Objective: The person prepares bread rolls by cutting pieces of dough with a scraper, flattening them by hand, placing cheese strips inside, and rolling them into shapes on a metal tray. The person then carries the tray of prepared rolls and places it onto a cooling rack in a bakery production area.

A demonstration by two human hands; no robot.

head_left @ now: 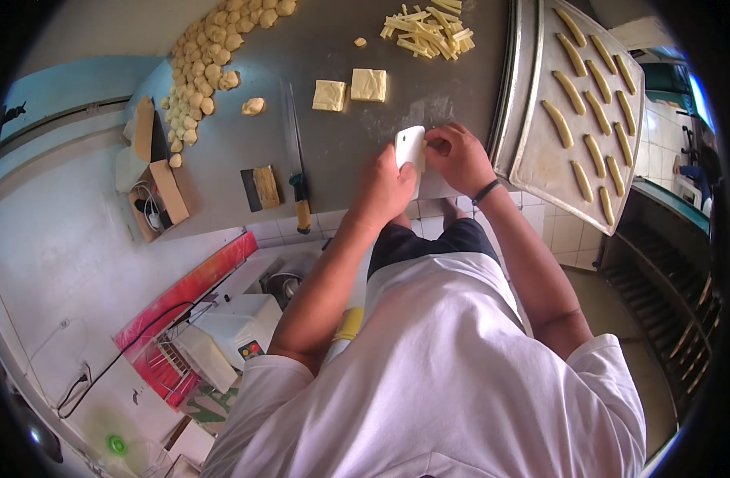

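Observation:
My left hand (pixel 383 185) is closed round a white flat scraper (pixel 410 147) with a small hole near its top, held upright above the near edge of the metal table. My right hand (pixel 459 158) is at the scraper's right edge, its fingers pinched together; a small pale bit shows by the fingertips, too small to name. Beyond my hands sit two pale yellow blocks (pixel 369 85), which look like cheese or butter. A loose pile of pale yellow sticks (pixel 430 33) lies farther back. White dusty smears mark the table near the scraper.
Many dough balls (pixel 213 56) cover the table's far left. A long knife (pixel 299 191) and a wood-handled bench scraper (pixel 261 188) lie near the front edge, left. A cardboard box (pixel 159 191) with cables stands left. A metal tray (pixel 572 171) at right bears dough strips (pixel 596 115) in rows.

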